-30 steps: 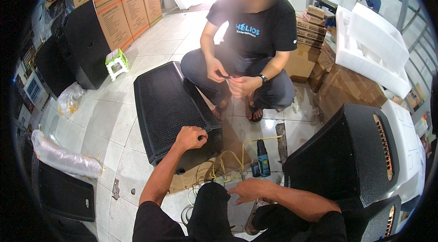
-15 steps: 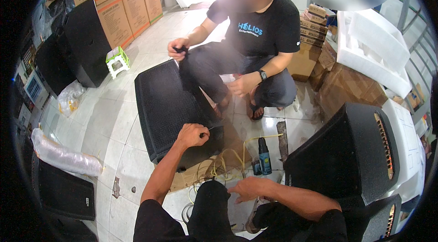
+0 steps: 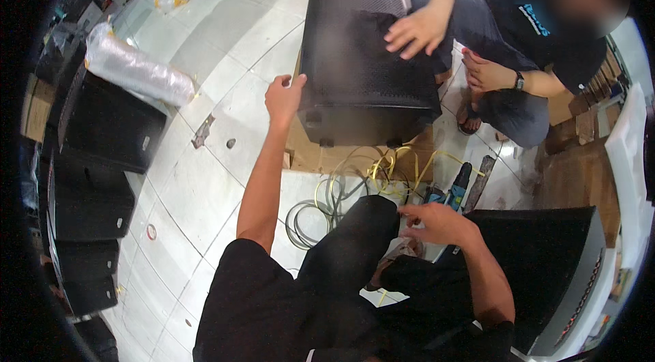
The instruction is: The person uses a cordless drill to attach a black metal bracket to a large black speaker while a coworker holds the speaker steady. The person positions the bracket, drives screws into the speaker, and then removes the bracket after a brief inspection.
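Observation:
A black loudspeaker (image 3: 372,113) with a mesh grille lies in front of me on flattened cardboard (image 3: 295,147). My left hand (image 3: 282,99) is at its left edge, fingers apart, with nothing visible in it; whether the fingertips press on the cabinet is hard to tell. Over my right knee hangs my right hand (image 3: 440,224), loosely bent, fingers parted and holding nothing. Across the speaker, a crouching person's hand (image 3: 419,31) is spread low over the grille, beside a black cloth (image 3: 374,29) lying on it.
Loops of yellow and grey strapping (image 3: 334,188) lie between the speaker and my knee. Bottles with blue labels (image 3: 458,188) stand beyond my right hand. A bubble-wrapped roll (image 3: 140,65) and several black speakers (image 3: 109,130) line the left; another speaker (image 3: 546,246) is close at right.
My view has swung left and down. My left hand went from the grille's near edge to the speaker's left edge. The other person's raised hand came down over the grille; the cloth now lies there.

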The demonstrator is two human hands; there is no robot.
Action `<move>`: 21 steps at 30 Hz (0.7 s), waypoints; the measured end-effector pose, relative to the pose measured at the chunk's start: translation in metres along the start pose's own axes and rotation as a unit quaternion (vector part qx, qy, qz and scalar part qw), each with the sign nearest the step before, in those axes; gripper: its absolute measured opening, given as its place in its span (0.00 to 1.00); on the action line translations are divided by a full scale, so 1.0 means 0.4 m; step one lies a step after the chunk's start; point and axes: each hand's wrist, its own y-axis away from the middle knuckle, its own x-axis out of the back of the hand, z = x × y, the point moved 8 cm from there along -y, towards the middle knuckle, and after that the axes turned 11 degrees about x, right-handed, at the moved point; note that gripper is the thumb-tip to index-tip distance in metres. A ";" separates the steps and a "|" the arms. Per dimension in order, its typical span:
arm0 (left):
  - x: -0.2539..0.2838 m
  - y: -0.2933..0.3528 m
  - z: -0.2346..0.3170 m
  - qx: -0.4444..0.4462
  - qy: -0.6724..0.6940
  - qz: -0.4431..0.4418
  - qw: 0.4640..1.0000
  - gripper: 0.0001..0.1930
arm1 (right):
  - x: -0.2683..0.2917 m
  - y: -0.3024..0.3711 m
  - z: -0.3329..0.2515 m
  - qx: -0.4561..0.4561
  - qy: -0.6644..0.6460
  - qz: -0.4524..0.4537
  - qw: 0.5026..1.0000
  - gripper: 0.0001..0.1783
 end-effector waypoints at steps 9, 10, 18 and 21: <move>-0.050 0.092 -0.225 0.165 0.311 -0.070 0.933 0.20 | 0.177 -0.364 -0.205 0.176 0.142 0.226 0.947 0.20; -0.044 0.090 -0.250 0.149 0.330 -0.063 0.930 0.20 | 0.182 -0.440 -0.264 0.199 0.149 0.233 0.940 0.19; -0.076 0.106 -0.240 0.152 0.599 -0.215 0.757 0.17 | 0.098 -0.797 -0.297 0.051 0.401 0.127 0.906 0.20; -0.101 0.117 -0.234 0.127 0.584 -0.236 0.767 0.16 | 0.075 -0.807 -0.246 0.033 0.427 0.120 0.896 0.23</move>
